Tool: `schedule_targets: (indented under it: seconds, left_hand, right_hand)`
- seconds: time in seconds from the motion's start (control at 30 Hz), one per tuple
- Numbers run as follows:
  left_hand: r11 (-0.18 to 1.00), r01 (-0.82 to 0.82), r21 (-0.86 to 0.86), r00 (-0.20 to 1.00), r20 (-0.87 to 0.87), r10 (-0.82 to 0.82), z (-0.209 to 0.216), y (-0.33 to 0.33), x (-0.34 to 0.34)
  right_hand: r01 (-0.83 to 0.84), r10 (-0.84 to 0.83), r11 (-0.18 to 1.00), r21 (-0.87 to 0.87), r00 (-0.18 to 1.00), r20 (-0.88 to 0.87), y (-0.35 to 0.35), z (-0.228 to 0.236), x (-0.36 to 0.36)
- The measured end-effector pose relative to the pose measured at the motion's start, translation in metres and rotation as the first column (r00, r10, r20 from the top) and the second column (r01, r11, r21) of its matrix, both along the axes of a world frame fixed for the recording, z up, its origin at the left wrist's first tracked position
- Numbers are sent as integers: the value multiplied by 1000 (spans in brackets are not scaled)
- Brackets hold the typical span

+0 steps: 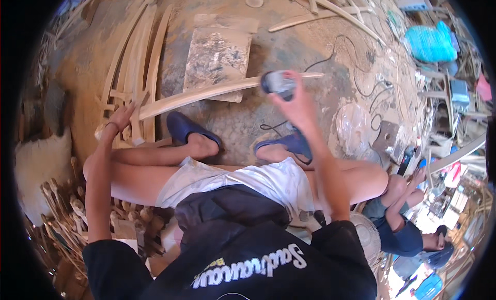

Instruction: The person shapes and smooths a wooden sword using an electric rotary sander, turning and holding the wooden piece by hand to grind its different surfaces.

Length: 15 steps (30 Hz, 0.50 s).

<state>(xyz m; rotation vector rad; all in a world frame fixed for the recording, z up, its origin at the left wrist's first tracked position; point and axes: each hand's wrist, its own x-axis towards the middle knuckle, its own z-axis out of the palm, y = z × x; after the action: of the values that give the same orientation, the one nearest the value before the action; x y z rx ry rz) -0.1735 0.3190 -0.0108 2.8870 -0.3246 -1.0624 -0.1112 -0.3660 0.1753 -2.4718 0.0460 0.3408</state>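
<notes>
A long curved strip of pale wood (206, 93) runs across the dusty floor in front of my knees. My left hand (122, 117) grips its left end. My right hand (294, 101) holds a small grey power sander (279, 84) pressed on the strip near its right end. A black cord (356, 75) trails from the tool over the floor. My feet wear dark blue slip-on shoes (183, 127) just below the strip.
Several more curved wooden strips (135, 62) lie at the left, a stained board (217, 57) beyond the strip. Carved wooden pieces (67, 207) are piled at lower left. Another person (403, 217) sits at right beside a fan (368, 235). Clutter fills the upper right.
</notes>
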Motion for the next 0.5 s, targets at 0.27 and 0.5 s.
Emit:
schedule_targets:
  seconds: [0.27,0.5]
  left_hand:
    - [990,9,141,1000,28,-13,10,89,-11]
    - [981,43,190,999,22,-48,0,114,-23]
  right_hand:
    - [-334,359,920,207,928,-101,153,6,-33]
    - [-194,202,979,58,949,-242,68,6,-19]
